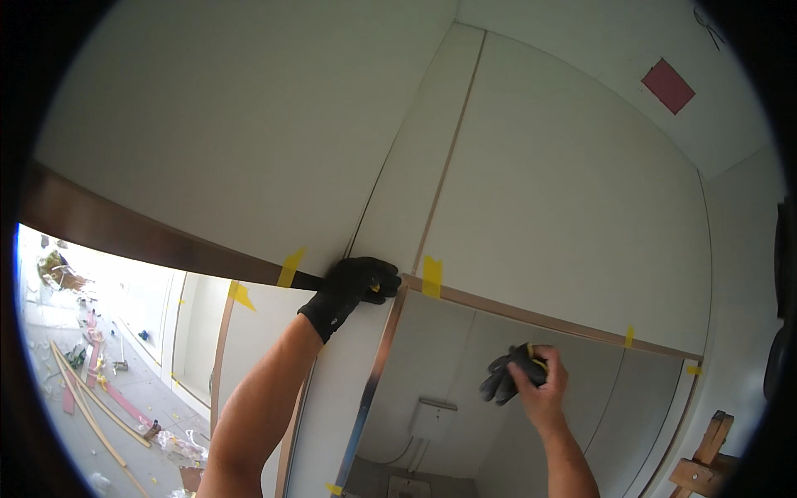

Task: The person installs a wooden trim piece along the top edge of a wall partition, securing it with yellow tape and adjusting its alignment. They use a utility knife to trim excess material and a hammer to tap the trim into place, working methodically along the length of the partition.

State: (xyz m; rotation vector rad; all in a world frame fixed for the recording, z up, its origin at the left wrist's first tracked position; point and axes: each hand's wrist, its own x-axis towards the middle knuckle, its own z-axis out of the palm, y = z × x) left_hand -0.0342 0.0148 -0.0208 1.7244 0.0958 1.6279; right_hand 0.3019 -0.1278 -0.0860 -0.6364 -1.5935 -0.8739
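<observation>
My left hand (pixel 355 286) wears a black work glove and is raised to the lower corner of the upper white cabinet panels. Its fingers are curled, and a bit of yellow shows among them; what they grip, if anything, I cannot make out. My right hand (pixel 544 383) is bare and closed around a bunched-up black glove (pixel 503 378), held in front of the open cabinet bay. Above both hands rises a large white cabinet door (pixel 573 183) with a copper-coloured strip (pixel 531 307) along its lower edge. Yellow tape (pixel 432 276) is stuck across that strip.
A dark metallic edge (pixel 166 232) runs along the left panel. Below left, the floor (pixel 91 436) is littered with long wooden strips (pixel 91 398) and plastic scraps. A wooden frame piece (pixel 706 465) stands at lower right. A reddish square opening or patch (pixel 668 86) marks the ceiling.
</observation>
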